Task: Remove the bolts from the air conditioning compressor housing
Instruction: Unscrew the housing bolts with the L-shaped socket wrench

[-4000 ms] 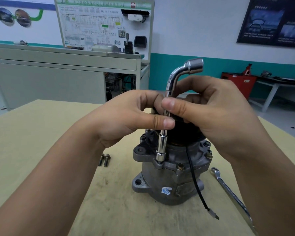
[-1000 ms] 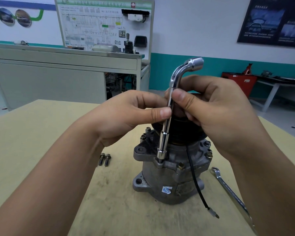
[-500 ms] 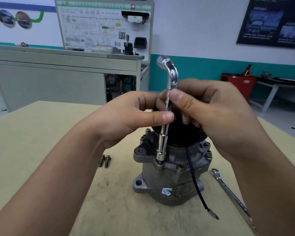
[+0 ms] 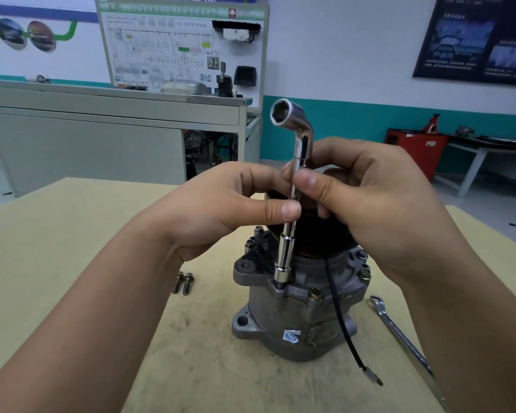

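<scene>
The compressor housing (image 4: 298,320) stands upright mid-table (image 4: 72,248), with flange bolts (image 4: 314,293) still seated. On its near-left corner sits the L-shaped socket wrench (image 4: 286,251). Its bent top has swung from right to left within the last second, so we are spinning a bolt out. Our left hand (image 4: 221,210) and right hand (image 4: 370,198) both pinch the shaft. The socket hides that bolt, so its progress is unclear. Two freed bolts (image 4: 183,283) lie left, a spanner (image 4: 399,335) right.

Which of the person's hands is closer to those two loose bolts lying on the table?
Left. The left hand pinches the socket wrench shaft above and slightly right of the loose bolts; the right hand grips the same shaft farther right, above the compressor.
</scene>
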A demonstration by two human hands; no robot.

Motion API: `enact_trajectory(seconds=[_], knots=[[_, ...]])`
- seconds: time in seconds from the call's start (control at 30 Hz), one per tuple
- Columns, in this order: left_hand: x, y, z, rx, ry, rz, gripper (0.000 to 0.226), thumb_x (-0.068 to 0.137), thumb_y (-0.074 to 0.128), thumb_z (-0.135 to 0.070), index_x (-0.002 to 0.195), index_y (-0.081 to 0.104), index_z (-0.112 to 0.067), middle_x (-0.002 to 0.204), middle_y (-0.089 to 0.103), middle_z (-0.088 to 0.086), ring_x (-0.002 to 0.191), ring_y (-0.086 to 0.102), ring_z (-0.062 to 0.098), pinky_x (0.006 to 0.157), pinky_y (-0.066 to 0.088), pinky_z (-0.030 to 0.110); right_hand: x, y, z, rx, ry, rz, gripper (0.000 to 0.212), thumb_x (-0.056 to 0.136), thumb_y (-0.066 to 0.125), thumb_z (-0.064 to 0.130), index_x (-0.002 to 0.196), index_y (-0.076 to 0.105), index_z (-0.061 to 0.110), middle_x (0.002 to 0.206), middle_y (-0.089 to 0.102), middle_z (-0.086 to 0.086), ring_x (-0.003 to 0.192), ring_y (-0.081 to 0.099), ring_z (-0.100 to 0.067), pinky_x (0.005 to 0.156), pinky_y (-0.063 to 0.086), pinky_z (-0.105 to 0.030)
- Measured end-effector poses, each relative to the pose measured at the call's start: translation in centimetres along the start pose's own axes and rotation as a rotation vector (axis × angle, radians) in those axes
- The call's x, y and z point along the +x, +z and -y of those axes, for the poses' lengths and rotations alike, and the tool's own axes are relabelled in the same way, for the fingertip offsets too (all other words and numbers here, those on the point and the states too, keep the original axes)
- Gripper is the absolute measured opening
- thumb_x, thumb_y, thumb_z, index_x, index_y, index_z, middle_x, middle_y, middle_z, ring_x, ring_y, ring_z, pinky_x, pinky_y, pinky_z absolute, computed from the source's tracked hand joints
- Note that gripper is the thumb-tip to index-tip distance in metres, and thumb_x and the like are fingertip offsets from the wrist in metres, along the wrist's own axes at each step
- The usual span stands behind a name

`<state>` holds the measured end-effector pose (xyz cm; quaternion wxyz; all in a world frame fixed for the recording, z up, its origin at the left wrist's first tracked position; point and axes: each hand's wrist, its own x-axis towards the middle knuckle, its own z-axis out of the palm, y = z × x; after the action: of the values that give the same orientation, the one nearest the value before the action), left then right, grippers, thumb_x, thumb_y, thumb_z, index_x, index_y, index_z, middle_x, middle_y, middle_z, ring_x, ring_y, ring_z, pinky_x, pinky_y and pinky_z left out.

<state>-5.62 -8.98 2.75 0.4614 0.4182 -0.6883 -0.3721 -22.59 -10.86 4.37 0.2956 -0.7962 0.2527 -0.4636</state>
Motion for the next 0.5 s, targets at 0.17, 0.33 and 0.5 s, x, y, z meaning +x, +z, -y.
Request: enact_trajectory(seconds=[0.17,0.33,0.5], knots=[[-0.06,-0.21,0.14,-0.005,0.000,0.003,0.031,0.072,0.067,-0.018,0.096,0.067,0.002,0.107,0.065,0.023,0.112,0.055,0.039,0.106,0.037,0.052,0.02,-0.07,-0.03,-0.002,-0.013,0.027,0.011,0.088,0.062,0.015,0.087,0.069,0.024,0.066,0.062,-0.013,0.049,0.047,-0.001,0.052,0.039,-0.015],[0.05,-0.07,0.06,0.013,-0.001,0.038,0.046,0.073,0.065,-0.017,0.100,0.054,0.019,0.104,0.058,0.029,0.109,0.052,0.041,0.106,0.033,0.057,0.06,-0.11,-0.29,0.014,-0.021,0.050,0.014,0.091,0.060,0.012,0.089,0.069,0.022,0.060,0.059,0.000,0.050,0.048,0.000,0.052,0.038,-0.013],[0.11,0.08,-0.16,0.023,-0.011,0.012,0.053,0.068,0.067,-0.014,0.102,0.050,0.023,0.106,0.056,0.035,0.099,0.056,0.037,0.101,0.039,0.053,0.01,0.01,-0.02,0.087,0.039,0.023,0.016,0.072,0.068,0.036,0.083,0.067,0.025,0.069,0.067,-0.006,0.049,0.054,-0.001,0.049,0.041,-0.016]])
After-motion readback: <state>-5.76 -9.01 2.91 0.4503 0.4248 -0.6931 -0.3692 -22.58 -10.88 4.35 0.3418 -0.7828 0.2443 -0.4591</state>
